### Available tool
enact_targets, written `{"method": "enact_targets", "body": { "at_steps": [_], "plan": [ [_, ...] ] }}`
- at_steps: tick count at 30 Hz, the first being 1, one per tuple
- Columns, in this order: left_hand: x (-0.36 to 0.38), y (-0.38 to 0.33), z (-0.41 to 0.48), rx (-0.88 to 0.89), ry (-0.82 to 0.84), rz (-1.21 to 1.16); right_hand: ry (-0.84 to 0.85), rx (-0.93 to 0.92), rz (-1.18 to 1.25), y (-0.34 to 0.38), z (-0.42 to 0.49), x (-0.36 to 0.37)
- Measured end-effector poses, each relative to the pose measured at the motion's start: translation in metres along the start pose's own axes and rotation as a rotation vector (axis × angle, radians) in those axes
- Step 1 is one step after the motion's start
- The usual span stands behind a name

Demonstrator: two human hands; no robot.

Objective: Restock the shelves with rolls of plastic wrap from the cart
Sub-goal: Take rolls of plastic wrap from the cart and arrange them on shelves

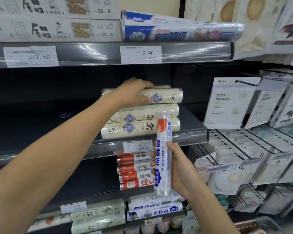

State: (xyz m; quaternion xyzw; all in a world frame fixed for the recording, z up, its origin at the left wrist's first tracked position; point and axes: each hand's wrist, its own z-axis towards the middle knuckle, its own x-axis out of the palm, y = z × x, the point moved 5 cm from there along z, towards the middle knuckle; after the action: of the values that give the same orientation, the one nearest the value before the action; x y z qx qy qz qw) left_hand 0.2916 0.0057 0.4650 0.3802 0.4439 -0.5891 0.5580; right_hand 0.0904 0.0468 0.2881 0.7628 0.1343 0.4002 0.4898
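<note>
My left hand (133, 92) grips the top cream roll (166, 96) with a blue flower print, which lies on a stack of like cream rolls (142, 123) on the dark middle shelf (41, 132). My right hand (179, 168) holds a white and blue roll of plastic wrap (163, 154) upright in front of the shelf edge, below and right of the stack. The cart is out of view.
Price tags (140, 54) sit on the shelf rails. Blue and white rolls (176, 29) and flat boxes (54, 29) fill the top shelf. Red rolls (133, 169) lie on the shelf below. Hanging packets on wire hooks (243, 115) crowd the right side.
</note>
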Motion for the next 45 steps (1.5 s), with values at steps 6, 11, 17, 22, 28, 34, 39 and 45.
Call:
{"method": "enact_targets", "body": {
  "at_steps": [6, 11, 17, 22, 28, 34, 39, 45],
  "plan": [
    [0.001, 0.003, -0.004, -0.007, -0.051, -0.015, 0.021, 0.005, 0.012, -0.001, 0.000, 0.000],
    [0.003, 0.008, -0.009, -0.057, -0.036, -0.004, 0.035, -0.005, 0.009, 0.000, 0.000, 0.003],
    [0.003, 0.009, -0.020, -0.063, -0.092, 0.015, 0.032, 0.002, -0.001, -0.004, 0.001, 0.001],
    [0.002, 0.009, -0.044, -0.057, -0.237, 0.095, 0.025, 0.002, -0.026, -0.009, 0.003, 0.002],
    [0.008, -0.003, -0.130, -0.029, -0.416, 0.120, 0.061, 0.022, -0.068, -0.021, 0.005, 0.004],
    [0.040, -0.019, -0.242, -0.139, -0.455, 0.084, 0.141, 0.002, -0.188, -0.047, 0.005, 0.019],
    [0.103, -0.004, -0.325, -0.327, -0.241, 0.167, 0.255, 0.154, -0.283, -0.101, 0.008, 0.031],
    [0.178, 0.025, -0.417, -0.582, 0.013, 0.203, 0.285, 0.358, -0.399, -0.178, 0.012, 0.048]
  ]
}}
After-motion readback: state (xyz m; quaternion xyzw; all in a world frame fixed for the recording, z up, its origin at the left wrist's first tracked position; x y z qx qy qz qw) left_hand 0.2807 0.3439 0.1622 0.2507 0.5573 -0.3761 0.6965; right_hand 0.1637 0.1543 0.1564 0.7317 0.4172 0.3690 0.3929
